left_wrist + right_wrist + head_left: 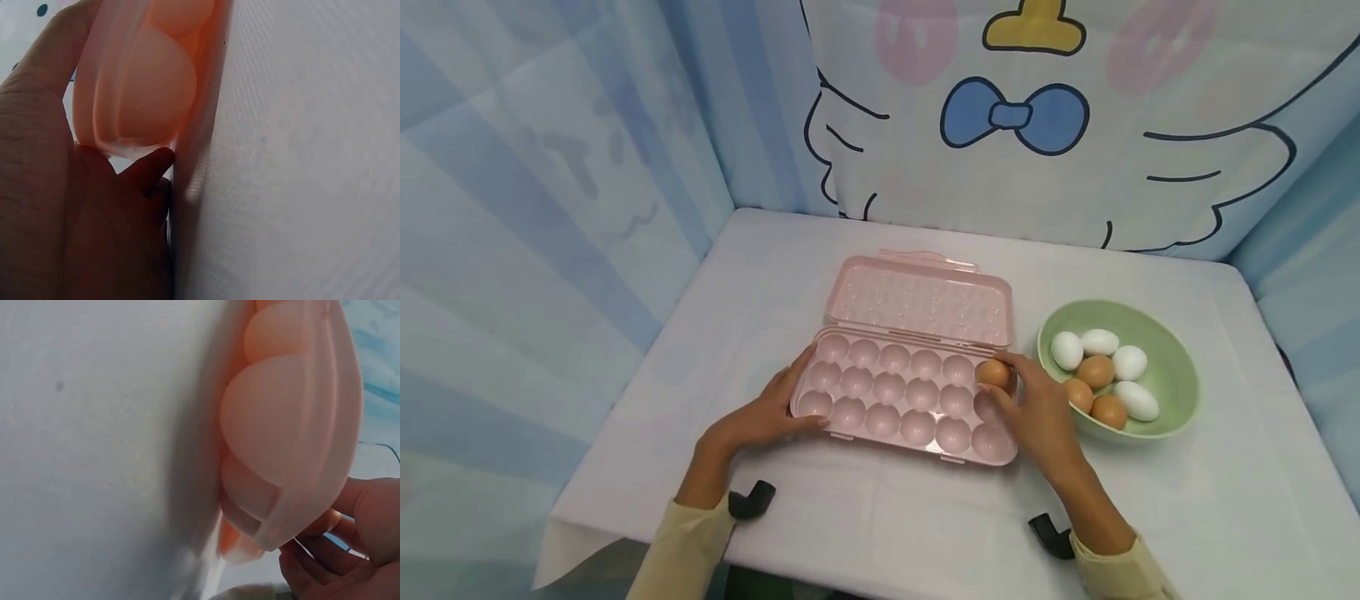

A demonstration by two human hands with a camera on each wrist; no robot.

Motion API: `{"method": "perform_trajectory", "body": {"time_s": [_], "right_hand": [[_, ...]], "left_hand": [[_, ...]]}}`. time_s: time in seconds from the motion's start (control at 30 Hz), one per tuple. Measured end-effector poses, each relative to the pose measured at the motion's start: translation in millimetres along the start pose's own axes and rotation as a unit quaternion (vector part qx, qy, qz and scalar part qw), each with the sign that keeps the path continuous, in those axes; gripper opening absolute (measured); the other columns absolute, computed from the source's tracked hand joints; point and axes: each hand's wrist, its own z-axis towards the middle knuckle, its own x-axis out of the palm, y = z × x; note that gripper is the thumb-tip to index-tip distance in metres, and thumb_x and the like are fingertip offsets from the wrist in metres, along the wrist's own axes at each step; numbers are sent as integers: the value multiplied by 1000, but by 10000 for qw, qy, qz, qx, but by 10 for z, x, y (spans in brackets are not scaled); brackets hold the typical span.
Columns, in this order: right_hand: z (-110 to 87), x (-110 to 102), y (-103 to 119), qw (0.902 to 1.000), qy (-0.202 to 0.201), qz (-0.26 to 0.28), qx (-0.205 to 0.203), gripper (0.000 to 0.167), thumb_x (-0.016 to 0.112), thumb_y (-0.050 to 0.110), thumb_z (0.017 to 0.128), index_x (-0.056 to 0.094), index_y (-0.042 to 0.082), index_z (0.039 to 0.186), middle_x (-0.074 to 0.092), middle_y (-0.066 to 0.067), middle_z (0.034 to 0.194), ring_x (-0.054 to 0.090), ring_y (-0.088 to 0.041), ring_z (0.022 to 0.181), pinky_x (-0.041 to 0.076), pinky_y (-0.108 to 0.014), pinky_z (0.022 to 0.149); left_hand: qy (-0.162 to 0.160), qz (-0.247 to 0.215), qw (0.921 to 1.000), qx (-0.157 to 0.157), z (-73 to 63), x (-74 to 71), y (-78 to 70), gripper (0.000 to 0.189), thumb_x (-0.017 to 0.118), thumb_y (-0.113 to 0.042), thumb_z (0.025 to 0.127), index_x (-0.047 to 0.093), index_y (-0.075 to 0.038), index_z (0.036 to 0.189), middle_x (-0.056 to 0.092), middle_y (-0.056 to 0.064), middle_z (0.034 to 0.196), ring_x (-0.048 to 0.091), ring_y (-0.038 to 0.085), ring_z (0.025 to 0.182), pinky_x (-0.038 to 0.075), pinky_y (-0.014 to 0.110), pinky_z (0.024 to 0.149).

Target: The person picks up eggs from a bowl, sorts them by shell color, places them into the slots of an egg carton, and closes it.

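Bowl is standing on table right of tray, holding eggs; lid is lying open behind. Left hand: grip is clamping tray's left end. Right hand: grip is pinching brown egg at tray's back-right corner.

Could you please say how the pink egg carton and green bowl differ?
The carton is pink and rectangular; the bowl is green and round. The right hand holds a brown egg at one corner of the carton; the bowl contains white eggs and brown eggs. Both rest on the white table.
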Motion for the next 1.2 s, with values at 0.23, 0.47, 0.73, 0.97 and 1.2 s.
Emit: {"method": "perform_trajectory", "body": {"time_s": [0.23,0.47,0.73,0.97,1.2], "right_hand": [[-5,46,-42,9996,-57,-229,-162,48,83,-2,84,64,-4,129,68,-23,120,64,-38,109,49,-53,92],[17,53,-59,9993,-38,-367,-36,48,84,2,86,64,-4,129,68,-23,120,65,-38,108,51,-54,90],[10,69,-48,9993,-32,-363,0,46,83,0,86,65,-5,128,68,-24,119,66,-39,108,52,-54,90],[5,54,-31,9992,-97,-394,-68,44,81,-1,87,66,-6,128,69,-24,118,66,-39,109,52,-53,91],[1,63,-38,9992,-9,-386,-32,46,83,1,87,65,-6,129,68,-24,119,65,-40,110,51,-54,92]], "left_hand": [[-8,-9,10000,-15,16,7,5,116,79,-47,89,-5,-32,167,5,7,173,3,38,155,11,65,119],[-24,-25,10000,38,50,16,11,116,79,-48,89,-6,-32,167,6,6,173,5,38,155,11,65,119],[-3,-59,10000,79,40,12,18,116,79,-44,90,-6,-29,167,5,8,173,6,40,155,12,66,118],[0,-2,9999,131,41,16,5,117,80,-43,90,-6,-30,167,6,6,173,9,36,155,15,64,118],[-37,-29,9999,141,27,20,20,116,79,-44,90,-6,-29,167,5,6,173,8,38,155,14,66,118]]}}
